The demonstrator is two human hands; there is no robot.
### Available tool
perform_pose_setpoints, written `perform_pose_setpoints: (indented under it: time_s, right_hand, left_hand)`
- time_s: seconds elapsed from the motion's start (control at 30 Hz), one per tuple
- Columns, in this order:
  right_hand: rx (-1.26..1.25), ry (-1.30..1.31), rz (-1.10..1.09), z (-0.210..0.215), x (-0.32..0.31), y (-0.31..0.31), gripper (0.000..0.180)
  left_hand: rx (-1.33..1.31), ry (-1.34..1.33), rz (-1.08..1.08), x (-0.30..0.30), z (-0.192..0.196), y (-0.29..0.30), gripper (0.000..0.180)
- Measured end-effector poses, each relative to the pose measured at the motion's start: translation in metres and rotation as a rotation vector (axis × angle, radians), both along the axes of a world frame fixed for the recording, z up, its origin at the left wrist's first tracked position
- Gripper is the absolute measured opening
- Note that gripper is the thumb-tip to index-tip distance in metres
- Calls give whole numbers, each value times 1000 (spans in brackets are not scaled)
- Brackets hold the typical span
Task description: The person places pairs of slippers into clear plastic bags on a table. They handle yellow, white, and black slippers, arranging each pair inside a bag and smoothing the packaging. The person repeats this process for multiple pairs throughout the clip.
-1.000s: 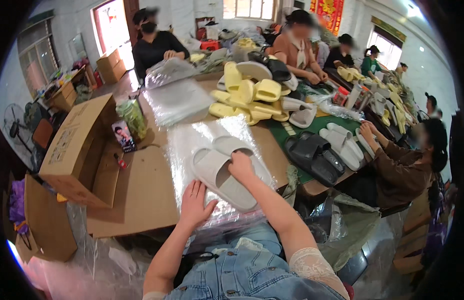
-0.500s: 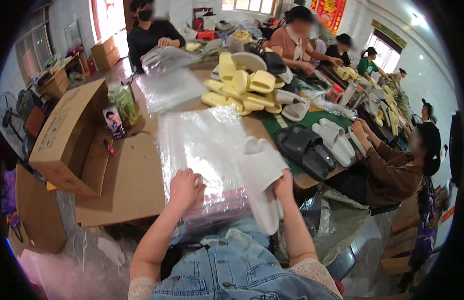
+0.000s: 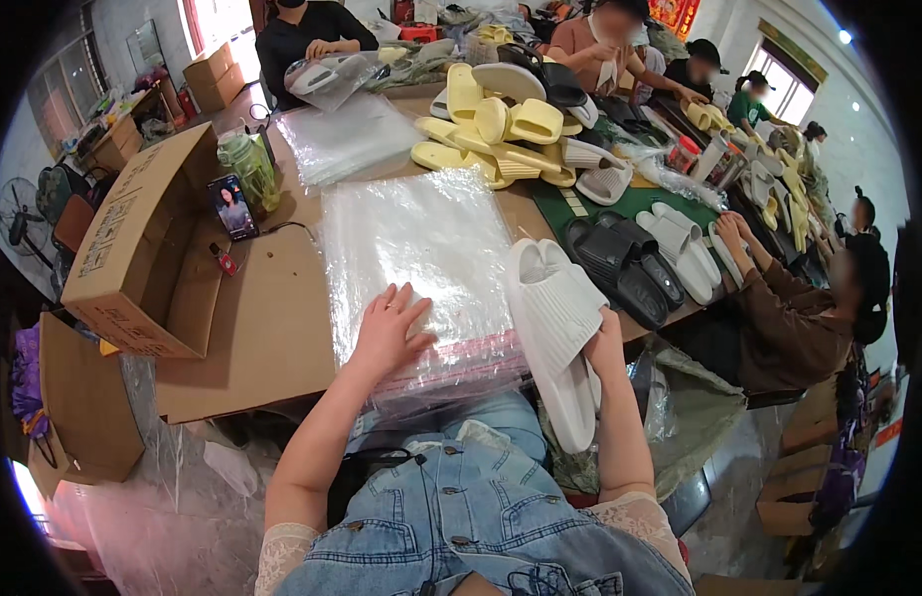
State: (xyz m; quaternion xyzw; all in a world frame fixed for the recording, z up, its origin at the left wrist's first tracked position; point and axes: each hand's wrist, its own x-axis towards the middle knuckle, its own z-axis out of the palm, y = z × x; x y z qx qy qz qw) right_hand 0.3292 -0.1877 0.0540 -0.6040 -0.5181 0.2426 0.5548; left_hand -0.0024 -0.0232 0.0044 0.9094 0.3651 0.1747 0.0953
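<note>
- Right hand has the pair of white slide sandals, fingers wrapped round the outer edge, soles stacked together and hanging half off the near edge of the bench, toes pointing down toward the lap.
- Left hand lies flat, fingers spread wide on the stack of clear plastic bags, holding nothing, just pressing the top sheet.
- Those sandals look like light moulded foam (springy, not fragile), so a pinch across both straps or the side edges should carry them easily; the ribbed tops give some grip.
- The bags look another matter: thin, slick, floppy film, likely to slide on one another. The near end with the pinkish strip, just under the left hand, seems the place to peel one up.
- Edges: the bag stack overhangs the near bench edge over the denim lap, and the sandals sit right beside its right side, touching or nearly so.
- Room: open brown bench to the left of the bags, then an open cardboard box, with a phone propped near it.
- To the right, black slide sandals and more white ones crowd close; a heap of yellow slide sandals fills the far side (tight over there).
</note>
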Motion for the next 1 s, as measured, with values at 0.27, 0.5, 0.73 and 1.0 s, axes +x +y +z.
perform_pose_setpoints:
  time_s: [0.27, 0.5, 0.73, 1.0]
  right_hand:
    - [-65, 70, 272, 33, -42, -15, 34]
    - [-246, -135, 545, 44, -73, -17, 35]
    - [-253, -660, 203, 8, -68, -6, 20]
    - [-286, -738, 238, 7, -78, 2, 18]
  left_hand:
    - [-76, -138, 71, 11, 5, 9, 35]
    - [-199, -291, 107, 23, 26, 12, 36]
    - [-207, -271, -147, 18, 57, 0, 38]
    - [-283, -253, -229, 21, 66, 3, 40]
